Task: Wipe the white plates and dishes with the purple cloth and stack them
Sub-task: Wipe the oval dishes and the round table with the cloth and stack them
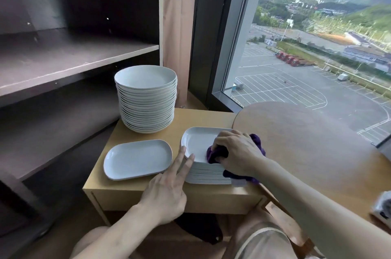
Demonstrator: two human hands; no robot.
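Shelf unit (63,53): dark brown with open shelves. It stands left of the low wooden stand (201,117) and rises well above it.
Window (306,47): behind and to the right of the stand. A car park and green hills show through it.
Round table (306,153): brown top, against the stand's right end, with its edge overlapping that end.
Low wooden stand: pale wood. It carries all the crockery in view.
Stack of round plates (146,100): white and tall, at the stand's far-left corner.
Stack of oblong dishes (203,174): white, on the near-right part of the stand, close against the round table's edge.
Top dish (196,140): uppermost on that stack and the piece under your hands.
Single dish (137,159): white, lying alone and flat on the stand's near-left part, just beside the oblong stack.
Right hand (237,150): over the top dish. Your fingers are curled tight round the purple cloth (218,153) and press it onto the dish's near-right area.
Left hand (169,191): at the stand's front edge. Your index and middle fingers are straight and slightly spread, with their tips on the top dish's near-left rim. How the other fingers lie cannot be told.
Purple cloth: wadded on the top dish under your right hand. The loose ends show beyond the hand's far side and trail under your wrist over the stack's near-right edge.
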